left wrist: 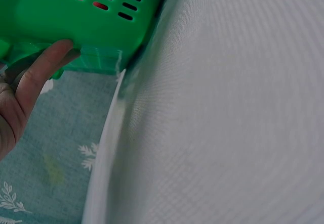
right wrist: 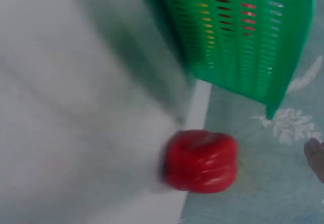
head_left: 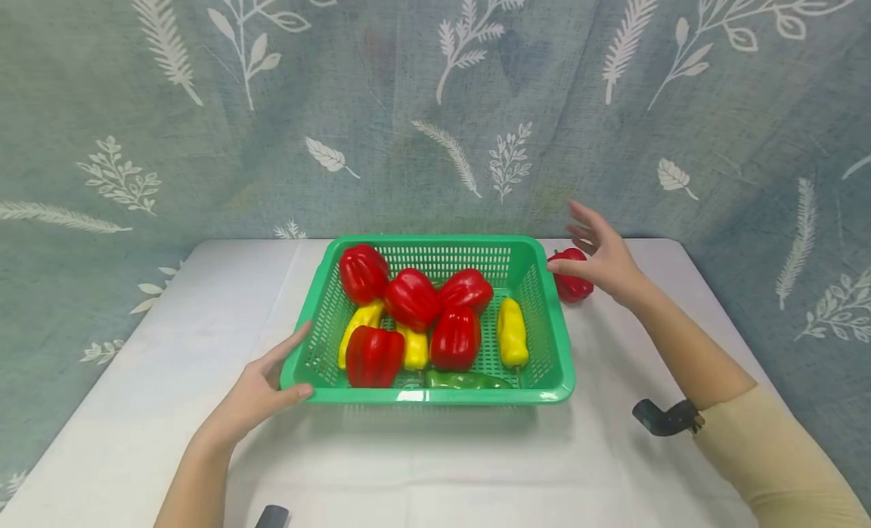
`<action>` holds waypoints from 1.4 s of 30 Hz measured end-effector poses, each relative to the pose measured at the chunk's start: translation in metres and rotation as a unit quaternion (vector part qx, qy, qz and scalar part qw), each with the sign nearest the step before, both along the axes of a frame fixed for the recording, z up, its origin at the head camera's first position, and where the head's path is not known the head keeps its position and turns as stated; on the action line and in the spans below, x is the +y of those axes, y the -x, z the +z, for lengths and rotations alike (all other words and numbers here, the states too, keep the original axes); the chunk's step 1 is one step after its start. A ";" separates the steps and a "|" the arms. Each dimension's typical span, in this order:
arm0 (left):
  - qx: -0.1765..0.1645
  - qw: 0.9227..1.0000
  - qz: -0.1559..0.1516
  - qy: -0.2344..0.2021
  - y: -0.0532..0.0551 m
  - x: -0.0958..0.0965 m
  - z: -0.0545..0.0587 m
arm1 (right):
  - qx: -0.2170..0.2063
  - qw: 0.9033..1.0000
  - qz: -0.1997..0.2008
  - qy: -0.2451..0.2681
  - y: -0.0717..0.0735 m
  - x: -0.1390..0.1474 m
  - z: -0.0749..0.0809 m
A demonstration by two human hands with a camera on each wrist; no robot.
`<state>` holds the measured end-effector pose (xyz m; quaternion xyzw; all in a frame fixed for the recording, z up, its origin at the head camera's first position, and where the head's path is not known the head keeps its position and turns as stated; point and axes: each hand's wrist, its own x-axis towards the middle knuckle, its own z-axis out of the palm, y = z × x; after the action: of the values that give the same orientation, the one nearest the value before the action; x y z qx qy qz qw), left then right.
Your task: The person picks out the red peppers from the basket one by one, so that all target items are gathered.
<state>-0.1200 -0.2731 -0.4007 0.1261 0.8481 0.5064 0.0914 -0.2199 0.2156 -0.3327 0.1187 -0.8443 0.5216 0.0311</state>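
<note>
A green plastic basket (head_left: 429,396) holds several red bell peppers (head_left: 411,299), yellow peppers (head_left: 512,333) and a long green pepper (head_left: 468,380). At its front left corner, my left hand (head_left: 253,396) rests with thumb and forefinger spread along the rim. The left wrist view shows a straight finger (left wrist: 48,64) against the basket's side. Outside the right wall, another red bell pepper (head_left: 573,282) sits on the table, and the right wrist view shows this same red bell pepper (right wrist: 201,161) whole. My right hand (head_left: 602,259) is raised beside it, fingers apart and holding nothing, partly covering the pepper in the head view.
A white cloth covers the table (head_left: 435,467). Behind it hangs a grey-green curtain (head_left: 381,112) with white leaf prints, close to the basket's back side. A black wrist device (head_left: 667,417) is on my right forearm.
</note>
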 end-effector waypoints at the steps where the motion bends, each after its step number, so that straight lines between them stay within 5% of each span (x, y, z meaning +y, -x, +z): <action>1: -0.001 1.000 -0.001 -0.001 0.001 0.000 0.000 | -0.003 1.000 0.012 -0.001 0.002 -0.001 0.004; 10: -0.011 1.000 0.006 -0.001 0.002 0.003 -0.002 | -0.008 0.995 0.101 -0.016 0.015 -0.019 0.028; 19: -0.006 1.000 0.003 0.000 0.001 0.003 0.000 | 0.013 0.978 0.205 -0.039 0.024 -0.043 0.050; 30: -0.016 1.000 -0.004 -0.025 0.000 -0.001 0.001 | -0.022 0.961 0.259 -0.093 0.040 -0.081 0.075; 36: -0.010 1.000 -0.008 -0.028 0.000 -0.002 -0.001 | -0.038 0.953 0.288 -0.090 0.048 -0.106 0.075; 42: -0.005 1.000 -0.011 -0.028 0.000 0.000 0.000 | -0.051 0.946 0.305 -0.101 0.054 -0.132 0.058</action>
<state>-0.1201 -0.2734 -0.4008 0.1352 0.8316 0.5298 0.0977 -0.2738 0.0840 -0.2743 0.3458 -0.8164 0.4239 -0.1849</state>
